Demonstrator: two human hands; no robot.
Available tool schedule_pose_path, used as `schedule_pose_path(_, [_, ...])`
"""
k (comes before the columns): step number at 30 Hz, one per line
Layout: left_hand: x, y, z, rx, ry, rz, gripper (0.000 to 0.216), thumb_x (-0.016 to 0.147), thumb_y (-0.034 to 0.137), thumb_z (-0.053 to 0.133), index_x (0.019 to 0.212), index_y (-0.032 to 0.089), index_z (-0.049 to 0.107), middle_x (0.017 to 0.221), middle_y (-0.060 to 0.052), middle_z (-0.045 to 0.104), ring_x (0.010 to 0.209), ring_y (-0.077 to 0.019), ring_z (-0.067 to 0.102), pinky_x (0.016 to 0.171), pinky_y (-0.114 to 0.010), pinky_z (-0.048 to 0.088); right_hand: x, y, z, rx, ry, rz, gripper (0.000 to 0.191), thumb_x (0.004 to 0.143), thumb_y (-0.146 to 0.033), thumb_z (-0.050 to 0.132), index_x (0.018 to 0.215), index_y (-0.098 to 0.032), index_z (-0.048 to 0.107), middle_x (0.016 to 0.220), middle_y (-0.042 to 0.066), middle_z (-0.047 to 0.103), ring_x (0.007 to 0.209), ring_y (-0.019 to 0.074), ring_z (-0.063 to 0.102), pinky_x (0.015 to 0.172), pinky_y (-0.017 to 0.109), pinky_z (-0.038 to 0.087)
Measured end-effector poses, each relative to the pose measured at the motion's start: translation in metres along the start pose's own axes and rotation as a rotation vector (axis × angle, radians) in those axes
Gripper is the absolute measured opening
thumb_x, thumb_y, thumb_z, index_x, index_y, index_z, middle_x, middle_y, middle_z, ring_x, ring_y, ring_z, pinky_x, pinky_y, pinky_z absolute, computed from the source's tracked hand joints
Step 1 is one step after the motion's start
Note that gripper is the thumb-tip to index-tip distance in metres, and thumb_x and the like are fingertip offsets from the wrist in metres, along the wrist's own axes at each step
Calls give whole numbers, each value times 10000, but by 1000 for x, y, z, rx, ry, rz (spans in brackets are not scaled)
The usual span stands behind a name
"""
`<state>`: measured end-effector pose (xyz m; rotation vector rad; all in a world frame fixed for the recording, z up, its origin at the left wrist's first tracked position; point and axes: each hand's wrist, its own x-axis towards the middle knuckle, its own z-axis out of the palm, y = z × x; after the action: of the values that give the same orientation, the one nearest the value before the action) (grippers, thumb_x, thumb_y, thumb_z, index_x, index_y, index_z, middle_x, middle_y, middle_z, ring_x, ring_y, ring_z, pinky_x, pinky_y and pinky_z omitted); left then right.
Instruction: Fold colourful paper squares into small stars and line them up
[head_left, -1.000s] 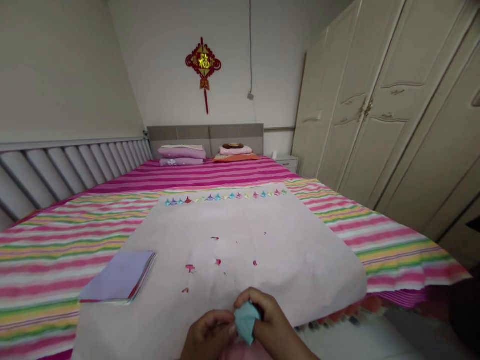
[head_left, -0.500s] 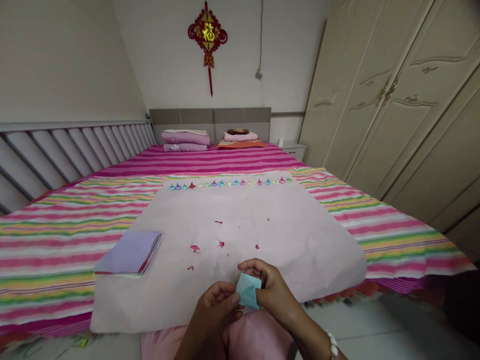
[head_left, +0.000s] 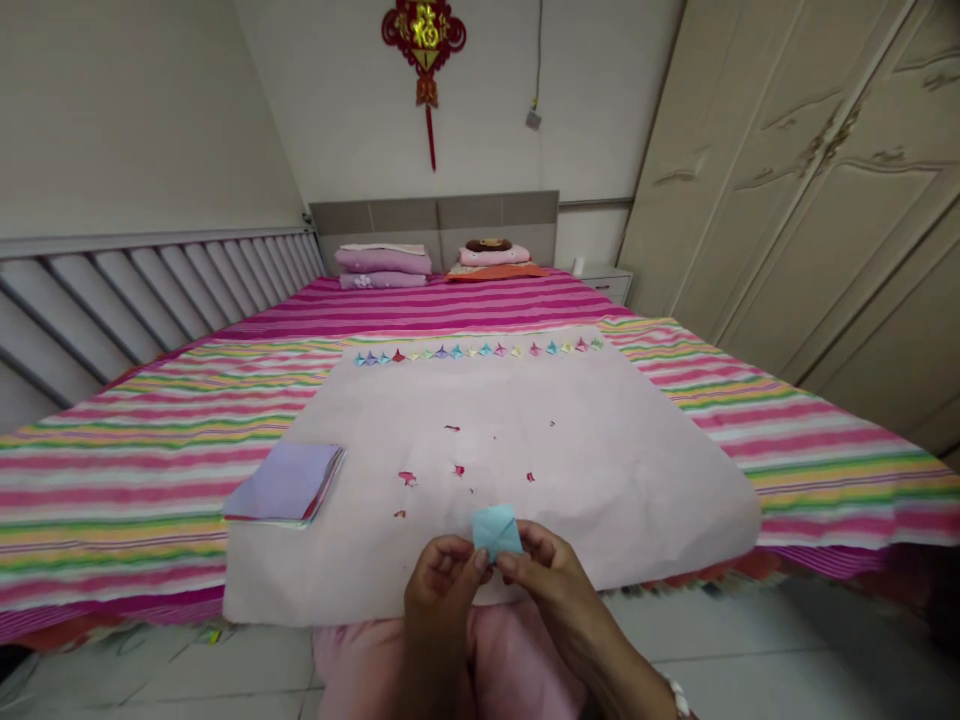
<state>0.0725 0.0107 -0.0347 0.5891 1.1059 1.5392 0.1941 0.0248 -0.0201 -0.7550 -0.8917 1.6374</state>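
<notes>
A small folded light-blue paper [head_left: 495, 529] is pinched between both hands at the bottom centre. My left hand [head_left: 442, 578] grips its lower left edge with closed fingers. My right hand [head_left: 546, 572] grips its lower right edge, fingers closed too. The paper is held just above the near edge of a large pale pink sheet [head_left: 600, 450] spread on the bed. A stack of coloured square papers [head_left: 286, 484] with a lilac top lies on the sheet to the left. A row of several small folded paper shapes [head_left: 480, 350] lines the sheet's far edge.
Tiny red paper scraps [head_left: 457, 468] dot the middle of the sheet. The bed has a striped cover [head_left: 135, 440], pillows [head_left: 382, 262] at the headboard, a slatted rail [head_left: 112, 300] on the left and a cream wardrobe [head_left: 810, 190] on the right. Pink-clad knees [head_left: 495, 670] show below my hands.
The camera has tilted down and pulled back, so the bed sits higher in view. Both hands have raised the blue paper and turned it, so more of it shows above the fingers.
</notes>
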Motion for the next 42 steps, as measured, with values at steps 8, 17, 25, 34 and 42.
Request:
schedule_pose_path(8, [-11,-6,3,1,-65,17,262,596,264,814,738,167,616,657,21,649,626,-103,604,616,-198,455,-6,1,5,-190,49,-76,220,698,-379,762,685,-165,712,614,-5,625,635,148,544,638,257,435])
schedule_pose_path(17, [4,18,-14,284,-342,-4,206,648,305,773,742,136,703,653,-7,646,655,-147,588,625,-241,458,-5,3,-5,-444,-53,7,317,707,-427,741,639,-135,637,550,-38,518,531,97,428,513,223,319])
schedule_pose_path(25, [-9,26,-1,95,-339,-127,248,698,320,721,583,153,578,505,41,512,474,-108,483,476,-232,396,-11,11,4,-361,-48,96,319,648,-414,784,615,-135,633,508,-28,572,509,111,528,523,230,402])
schedule_pose_path(34, [1,29,-9,345,-287,48,339,750,372,675,540,157,519,502,49,448,495,-87,418,477,-205,340,-15,9,7,-336,-163,150,275,711,-390,731,658,-140,631,569,1,634,523,123,570,514,237,447])
schedule_pose_path(42, [-3,31,-8,250,-263,-37,266,760,403,655,758,137,643,569,26,554,520,-106,510,502,-223,408,-15,9,3,-291,-99,193,312,659,-405,772,593,-150,605,546,8,658,486,118,570,518,239,438])
